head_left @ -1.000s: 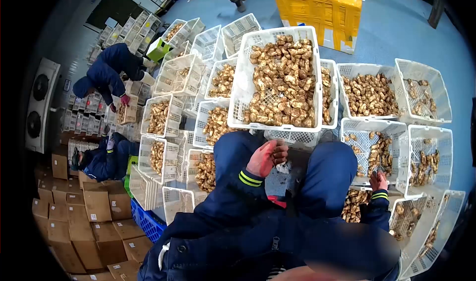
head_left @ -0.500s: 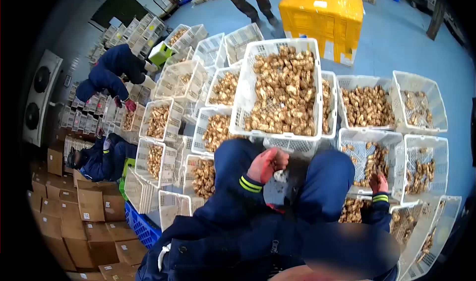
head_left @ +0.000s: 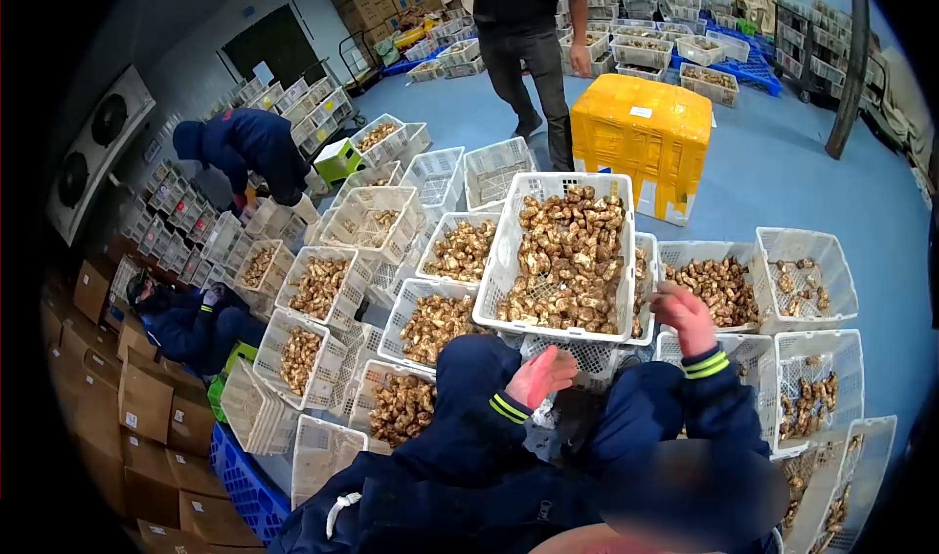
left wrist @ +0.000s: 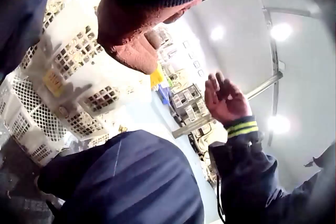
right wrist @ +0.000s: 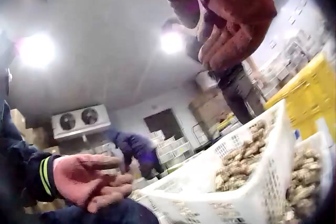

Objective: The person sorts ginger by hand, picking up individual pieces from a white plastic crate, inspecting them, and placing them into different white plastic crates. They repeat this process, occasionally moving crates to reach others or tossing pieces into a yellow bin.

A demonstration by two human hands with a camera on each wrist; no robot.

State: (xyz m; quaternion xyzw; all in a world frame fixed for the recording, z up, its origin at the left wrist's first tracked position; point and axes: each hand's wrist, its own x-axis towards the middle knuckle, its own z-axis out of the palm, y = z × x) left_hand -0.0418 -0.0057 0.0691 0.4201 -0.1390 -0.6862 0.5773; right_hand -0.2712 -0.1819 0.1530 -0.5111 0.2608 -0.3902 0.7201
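My left hand (head_left: pixel 543 376) is over my lap with its fingers extended, and the right wrist view shows nothing in its palm. Raised at the right of the large white crate is my right hand (head_left: pixel 685 316), its fingers loosely bent and nothing visible in them. Directly before my knees, the large white crate (head_left: pixel 496 278) sits higher than its neighbours. Stubby brown-and-cream mushrooms (head_left: pixel 572 251) fill much of it, with some of its mesh floor showing. Both hands have reddish palms and dark cuffs with yellow stripes.
More white crates of mushrooms surround me, including a crate (head_left: pixel 847 261) at the right. A yellow taped box (head_left: pixel 636 133) stands beyond, beside a standing person (head_left: pixel 528 45). Two people work at the left, near stacked cartons (head_left: pixel 147 398) and a blue pallet (head_left: pixel 245 490).
My right hand has risen out of the right-side crate towards the large crate. The left hand's fingers have straightened. My view has tilted up, bringing the standing person's torso into sight.
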